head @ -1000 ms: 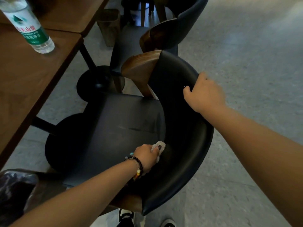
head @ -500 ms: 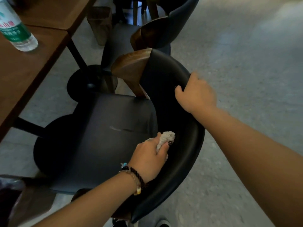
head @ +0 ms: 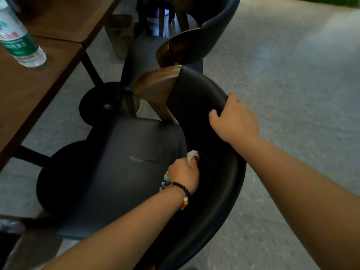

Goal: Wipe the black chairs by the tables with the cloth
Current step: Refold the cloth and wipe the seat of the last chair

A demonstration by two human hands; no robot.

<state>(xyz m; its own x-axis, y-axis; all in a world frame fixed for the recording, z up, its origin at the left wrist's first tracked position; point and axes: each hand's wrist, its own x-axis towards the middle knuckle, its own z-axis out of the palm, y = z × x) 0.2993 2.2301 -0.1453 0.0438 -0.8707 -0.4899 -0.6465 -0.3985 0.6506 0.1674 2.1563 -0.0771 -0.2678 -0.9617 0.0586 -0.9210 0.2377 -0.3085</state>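
Note:
A black chair [head: 120,172] with a curved black backrest [head: 224,188] and wooden armrest ends stands beside the table. My left hand [head: 183,174], with bead bracelets on the wrist, grips a small pale cloth [head: 192,154] and presses it where the seat meets the inside of the backrest. My right hand [head: 233,119] grips the top rim of the backrest, thumb on the inner side. A second black chair [head: 212,22] stands just beyond the first one.
A brown wooden table [head: 29,98] runs along the left with a clear water bottle [head: 19,39] on it. Black round table bases [head: 97,106] sit on the floor under it. Grey speckled floor [head: 292,75] spreads out on the right. A dark bag-lined bin [head: 9,238] is at bottom left.
My left hand has slid the cloth along the seam between seat and backrest, away from me. My right hand keeps its hold on the backrest rim.

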